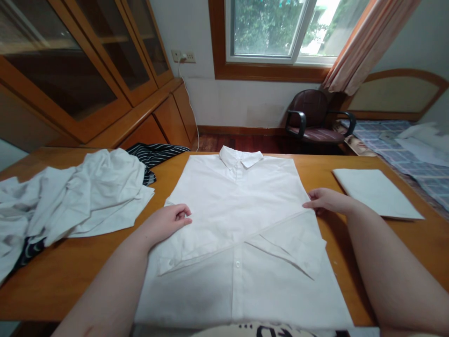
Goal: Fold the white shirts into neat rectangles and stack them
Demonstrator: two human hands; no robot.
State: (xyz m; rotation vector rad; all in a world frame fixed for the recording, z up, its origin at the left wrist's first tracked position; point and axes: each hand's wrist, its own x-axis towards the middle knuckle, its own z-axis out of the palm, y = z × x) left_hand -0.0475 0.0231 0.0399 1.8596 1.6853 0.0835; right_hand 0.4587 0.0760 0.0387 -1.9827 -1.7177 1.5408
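Note:
A white button-up shirt [242, 192] lies front up on the table, its collar toward the far edge. Both sleeves are laid across the front, one cuff near the left side and the other near the right. My left hand [173, 219] rests over the left side of the shirt with its fingers curled in and nothing visible between them. At the right edge, just above the folded sleeve, my right hand [321, 200] has thumb and fingers closed on the shirt's fabric. The shirt's lower hem runs close to my body.
Rumpled white clothes [101, 192] and a black striped garment [157, 154] are heaped on the left of the wooden table [168, 173]. A flat white folder or booklet [379, 193] lies at the right. Beyond the table stand an armchair [312, 112] and a glass-door cabinet [140, 100].

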